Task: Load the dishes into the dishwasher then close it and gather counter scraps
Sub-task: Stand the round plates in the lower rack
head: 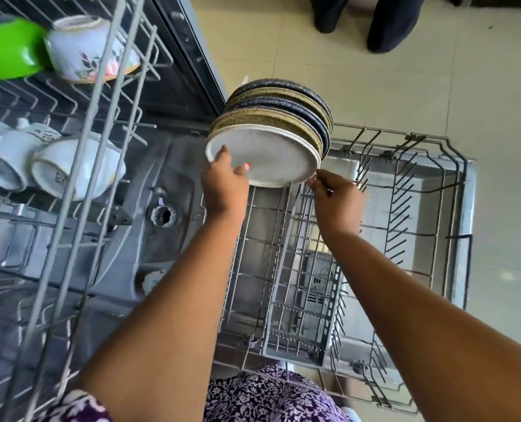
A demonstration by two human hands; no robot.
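Plates (271, 129) on edge in a row at centre frame over the lower rack (405, 226), row running away toward upper frame; left hand (224, 184) gripping the nearest plate's rim, right hand (336, 199) at its right edge, grip unclear.

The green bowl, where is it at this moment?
In the head view, the green bowl lies at top left in the upper rack, beside a white floral cup.
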